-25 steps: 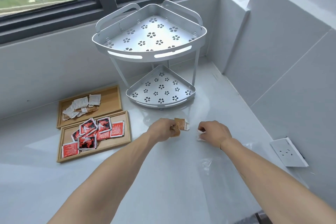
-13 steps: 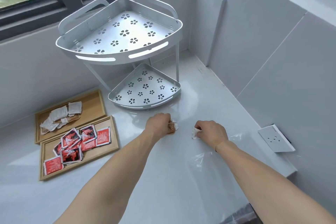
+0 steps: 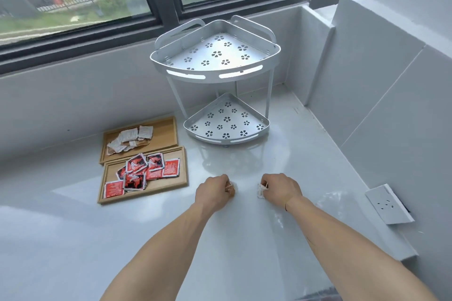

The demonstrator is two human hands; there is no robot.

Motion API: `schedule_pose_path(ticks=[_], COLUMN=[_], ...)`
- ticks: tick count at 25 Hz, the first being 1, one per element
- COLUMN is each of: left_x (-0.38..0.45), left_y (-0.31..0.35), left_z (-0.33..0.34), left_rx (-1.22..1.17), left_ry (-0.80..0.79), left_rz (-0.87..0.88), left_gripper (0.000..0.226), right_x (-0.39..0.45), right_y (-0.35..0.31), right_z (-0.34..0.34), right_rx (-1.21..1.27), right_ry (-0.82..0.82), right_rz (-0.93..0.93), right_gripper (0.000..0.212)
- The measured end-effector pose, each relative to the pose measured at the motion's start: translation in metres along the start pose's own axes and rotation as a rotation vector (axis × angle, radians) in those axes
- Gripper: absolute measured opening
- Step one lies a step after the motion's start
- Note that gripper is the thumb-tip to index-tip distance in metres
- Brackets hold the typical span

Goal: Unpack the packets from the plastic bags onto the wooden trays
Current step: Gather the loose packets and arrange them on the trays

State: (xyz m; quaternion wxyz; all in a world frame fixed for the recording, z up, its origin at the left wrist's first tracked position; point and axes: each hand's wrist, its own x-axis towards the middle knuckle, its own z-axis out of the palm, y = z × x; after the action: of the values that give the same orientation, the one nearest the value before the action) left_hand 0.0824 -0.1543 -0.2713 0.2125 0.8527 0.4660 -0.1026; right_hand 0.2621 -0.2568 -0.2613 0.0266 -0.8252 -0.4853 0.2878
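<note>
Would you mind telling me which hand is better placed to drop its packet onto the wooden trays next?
Left, probably. The left hand is nearer the red-packet tray than the right hand.

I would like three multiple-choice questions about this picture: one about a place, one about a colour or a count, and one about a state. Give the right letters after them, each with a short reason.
1. Where does the tray with the red packets lie?
A. on the metal rack
B. nearer the person than the other tray
C. right of the hands

2. How many wooden trays are on the counter?
A. one
B. two
C. four

3. What is the state of the left hand?
A. closed around a small packet
B. flat and open on the counter
C. resting in a tray

Answers:
1 B: the near tray lies in front of the far tray, which holds pale packets.
2 B: only those two are visible.
3 A: its fingers are curled, and a bit of packet shows at their tips.
</note>
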Motion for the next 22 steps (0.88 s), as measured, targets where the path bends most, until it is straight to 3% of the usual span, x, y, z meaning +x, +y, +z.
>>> schedule_pose_path(ticks=[11, 14, 22], left_x=[-0.069, -0.076, -0.057], left_y=[-0.132, -0.167, -0.241], left_z=[-0.027, -0.043, -0.099], left_rx=[-0.126, -0.199, -0.183], left_ry=[-0.029, -0.036, -0.023], left_rz=[-0.113, -0.125, -0.105], left_gripper=[0.02, 0.011, 0.012], right_x=[0.004, 0.008, 0.047], right_y=[-0.119, -0.156, -0.243], right_z=[0.032, 0.037, 0.033], right_rx=[-0.054, -0.062, -0.162], right_ry=[-0.04, -0.052, -0.037], right_rz=[-0.238, -0.268, -0.349], right_gripper=[0.019, 0.017, 0.02])
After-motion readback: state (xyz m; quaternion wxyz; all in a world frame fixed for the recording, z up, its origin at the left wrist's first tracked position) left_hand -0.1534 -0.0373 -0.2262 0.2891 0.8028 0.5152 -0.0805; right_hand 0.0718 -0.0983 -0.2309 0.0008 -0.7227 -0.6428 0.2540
